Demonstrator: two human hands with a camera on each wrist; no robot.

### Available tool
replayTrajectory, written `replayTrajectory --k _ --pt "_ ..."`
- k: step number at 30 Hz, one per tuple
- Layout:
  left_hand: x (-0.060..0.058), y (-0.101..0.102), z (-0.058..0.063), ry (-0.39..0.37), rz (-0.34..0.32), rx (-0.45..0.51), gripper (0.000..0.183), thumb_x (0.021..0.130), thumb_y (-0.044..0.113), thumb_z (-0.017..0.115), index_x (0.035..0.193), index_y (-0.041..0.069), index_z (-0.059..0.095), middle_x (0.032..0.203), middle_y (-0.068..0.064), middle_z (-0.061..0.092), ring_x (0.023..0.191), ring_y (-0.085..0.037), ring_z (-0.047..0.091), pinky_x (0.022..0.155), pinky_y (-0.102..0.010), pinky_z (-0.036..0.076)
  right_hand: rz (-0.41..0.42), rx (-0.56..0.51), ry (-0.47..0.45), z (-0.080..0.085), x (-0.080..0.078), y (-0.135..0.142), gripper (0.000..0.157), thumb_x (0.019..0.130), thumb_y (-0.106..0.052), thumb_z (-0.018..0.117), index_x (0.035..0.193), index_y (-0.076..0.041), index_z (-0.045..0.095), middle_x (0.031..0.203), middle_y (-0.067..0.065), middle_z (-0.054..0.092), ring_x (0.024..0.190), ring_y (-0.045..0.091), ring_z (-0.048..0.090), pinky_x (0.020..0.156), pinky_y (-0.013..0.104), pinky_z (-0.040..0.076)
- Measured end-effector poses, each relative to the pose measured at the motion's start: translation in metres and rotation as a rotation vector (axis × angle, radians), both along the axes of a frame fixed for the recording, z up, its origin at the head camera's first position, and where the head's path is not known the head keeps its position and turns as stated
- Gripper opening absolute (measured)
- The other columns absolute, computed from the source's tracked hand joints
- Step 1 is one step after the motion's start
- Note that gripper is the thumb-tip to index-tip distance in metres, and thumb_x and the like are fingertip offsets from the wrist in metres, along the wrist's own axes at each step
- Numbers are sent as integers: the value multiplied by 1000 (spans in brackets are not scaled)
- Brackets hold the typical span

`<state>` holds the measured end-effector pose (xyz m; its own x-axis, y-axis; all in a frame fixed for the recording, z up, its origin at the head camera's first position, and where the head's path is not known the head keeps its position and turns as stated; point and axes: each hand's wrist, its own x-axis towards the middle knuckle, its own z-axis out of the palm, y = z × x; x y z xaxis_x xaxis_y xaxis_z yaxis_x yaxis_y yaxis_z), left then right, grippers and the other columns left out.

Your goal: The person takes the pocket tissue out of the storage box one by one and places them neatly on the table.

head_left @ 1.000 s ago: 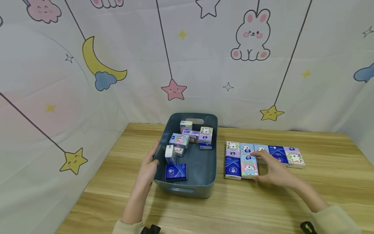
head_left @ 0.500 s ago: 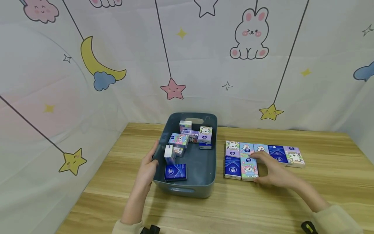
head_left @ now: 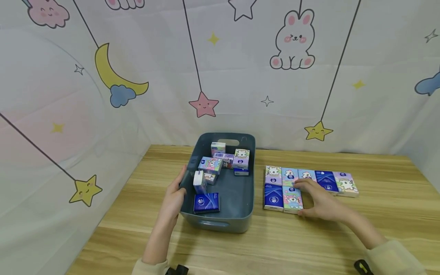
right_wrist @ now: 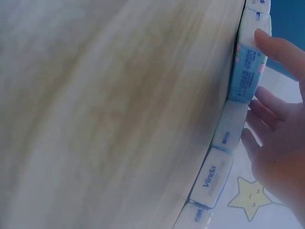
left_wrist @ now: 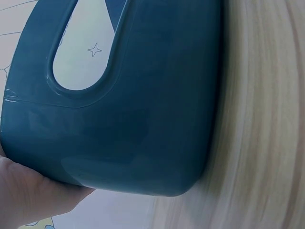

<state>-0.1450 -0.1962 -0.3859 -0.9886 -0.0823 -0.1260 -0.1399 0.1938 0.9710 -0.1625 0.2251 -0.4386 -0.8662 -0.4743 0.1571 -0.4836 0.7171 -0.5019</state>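
Note:
In the head view my left hand (head_left: pixel 174 198) grips the left wall of a dark teal plastic basket (head_left: pixel 225 224), thumb over the rim. My right hand (head_left: pixel 321 200) holds a pink-and-blue pocket tissue pack (head_left: pixel 292 199) lying on the table, thumb at its near end and index finger at its far end. It sits right beside a dark blue tissue pack (head_left: pixel 274 198), in front of a row of several packs. Up close in the right wrist view, the thumb (right_wrist: pixel 271 45) presses on the pack's end (right_wrist: pixel 249 67).
Several tissue packs lie loosely in the basket, among them a dark blue one (head_left: pixel 206 203) and a white upright one (head_left: pixel 199 182). The back row on the wooden table (head_left: pixel 275 244) ends with a purple pack (head_left: pixel 346 185). A printed cloth (head_left: pixel 240 84) hangs behind.
My right hand has slid the pink-and-blue tissue pack slightly towards me, then left against the dark blue one. The left hand stays on the basket.

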Motion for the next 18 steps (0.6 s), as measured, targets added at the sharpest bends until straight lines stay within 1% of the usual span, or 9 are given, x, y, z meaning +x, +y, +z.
replayTrajectory --k 9,14,18 --pt "0 0 0 -3 3 2 75 87 -6 32 152 31 25 162 2 15 151 -27 5 120 -53 12 5 7 18 0 0 -1 77 66 -26 85 130 1 52 136 17 49 128 41 43 106 62 32" --pt "0 0 0 -2 3 6 76 87 -6 31 152 30 25 162 3 14 151 -27 5 120 -53 11 7 4 12 1 -1 0 80 65 -30 85 132 -1 50 137 18 48 128 42 42 106 63 32" --pt "-1 0 0 -8 3 9 76 86 -7 31 153 30 24 163 3 14 151 -27 4 120 -54 10 8 -14 -14 5 -2 -2 80 70 -32 83 136 -5 47 138 16 47 129 42 43 104 64 35"
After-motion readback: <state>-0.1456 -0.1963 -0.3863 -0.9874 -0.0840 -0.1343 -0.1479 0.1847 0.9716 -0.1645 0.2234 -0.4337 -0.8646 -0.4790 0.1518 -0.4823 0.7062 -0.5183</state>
